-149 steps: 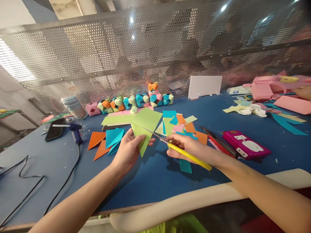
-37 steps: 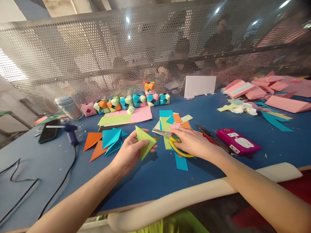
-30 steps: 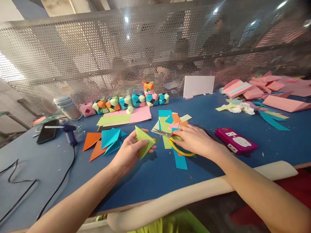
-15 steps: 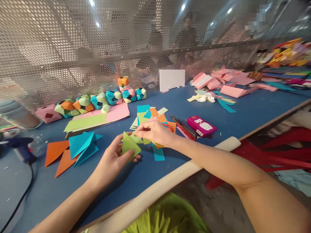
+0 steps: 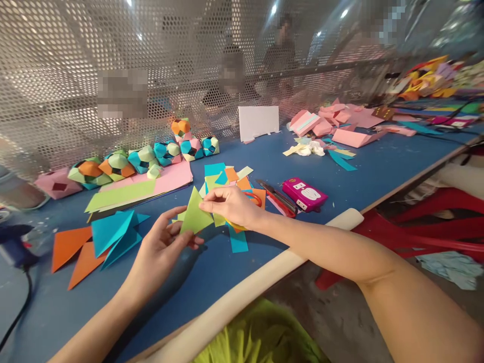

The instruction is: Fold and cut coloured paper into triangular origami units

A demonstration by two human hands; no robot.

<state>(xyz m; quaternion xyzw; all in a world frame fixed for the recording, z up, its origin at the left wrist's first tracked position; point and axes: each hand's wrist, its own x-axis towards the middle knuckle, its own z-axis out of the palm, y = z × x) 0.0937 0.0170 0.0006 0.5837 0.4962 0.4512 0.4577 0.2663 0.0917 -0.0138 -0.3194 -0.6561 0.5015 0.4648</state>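
A folded light-green paper triangle is held between both hands just above the blue table. My left hand pinches its lower edge from below. My right hand pinches its right edge with thumb and forefinger. Under my right hand lie the yellow-handled scissors, mostly hidden, on a heap of coloured paper scraps. Blue folded triangles and orange folded triangles lie left of my left hand.
A row of paper cubes lines the perforated metal screen. Pink and green sheets lie in front of them. A magenta power strip, a red-black cutter, a white card, pink paper piles and a glue gun are around.
The large green sheet has been cut down to a small triangle. My right hand laid the scissors on the scraps and came over to pinch the triangle. The camera turned right.
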